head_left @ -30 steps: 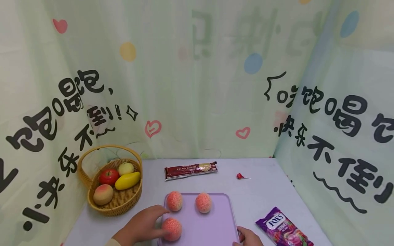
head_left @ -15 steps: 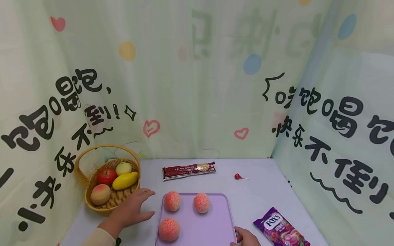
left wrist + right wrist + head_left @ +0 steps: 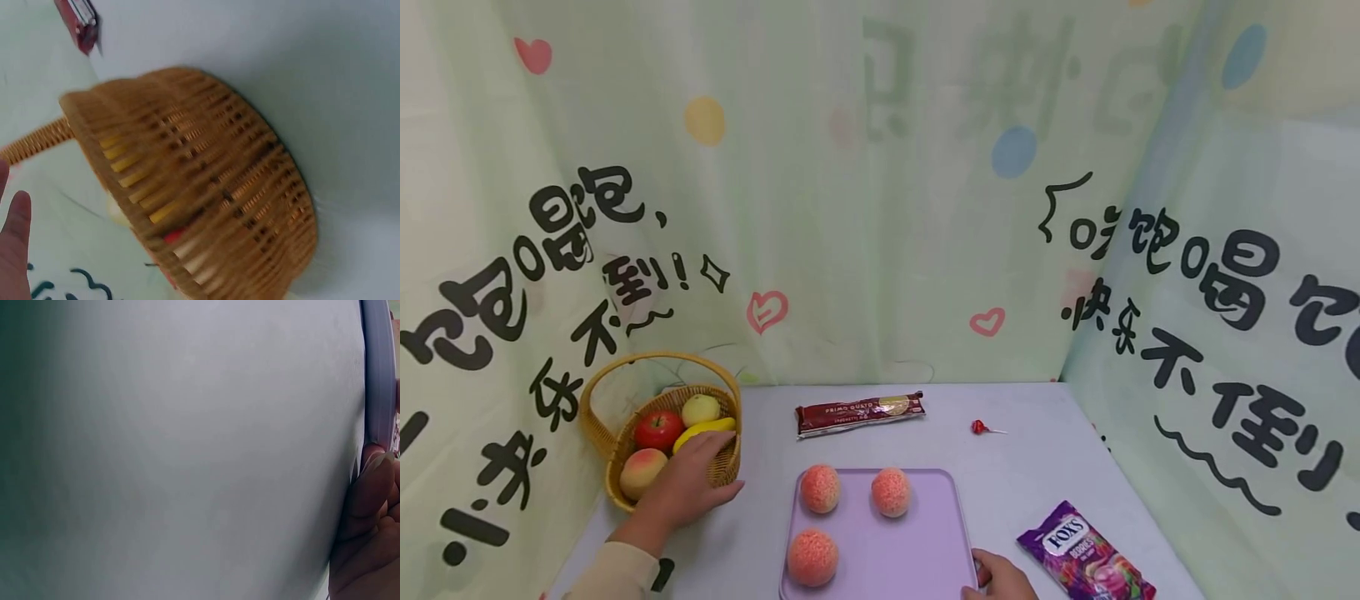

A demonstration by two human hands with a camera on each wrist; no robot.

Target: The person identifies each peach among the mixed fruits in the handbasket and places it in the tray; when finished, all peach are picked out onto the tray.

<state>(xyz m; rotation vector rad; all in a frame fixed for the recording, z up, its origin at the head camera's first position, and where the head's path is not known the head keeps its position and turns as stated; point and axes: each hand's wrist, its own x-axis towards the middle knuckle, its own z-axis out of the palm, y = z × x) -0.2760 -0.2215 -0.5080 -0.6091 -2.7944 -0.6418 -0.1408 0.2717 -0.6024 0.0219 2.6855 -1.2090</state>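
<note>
In the head view, 12 o'clock is straight away from the person. The basket (image 3: 219, 156) sits on the table (image 3: 1030, 475) at 10 o'clock from the tray (image 3: 891, 558). Its handle (image 3: 662, 357) stands up in a big arch. Inside lies the yellow fruit (image 3: 707, 427), long and partly hidden by fingers. One end points between 2 and 3 o'clock, the other between 8 and 9. The apple (image 3: 659, 431) is just beside it at 10 o'clock, the pale fruit (image 3: 701, 409) is at 12, and the peach (image 3: 642, 472) is at 8.

The left hand (image 3: 688, 487) reaches over the basket's near side, toward 12. Its fingers are loose and its thumb stands well apart from them. I cannot tell if the fingertips touch the yellow fruit.

The right hand (image 3: 1000, 577) pinches the tray's edge at 4 o'clock. The tray's sides run from 6 to 12. Its near end is cut off, so I cannot tell which way is longer. Three pink balls (image 3: 813, 557) rest on it: one in the corner at 11 o'clock, one near 12, and one by the left side.

The red pack (image 3: 860, 414) lies past the tray at 12, pointing nearly from 9 to 3. The lolly (image 3: 977, 427) lies at 1, stick toward 3. The purple bag (image 3: 1086, 554) is at 3, slanting from 10 to 4.
</note>
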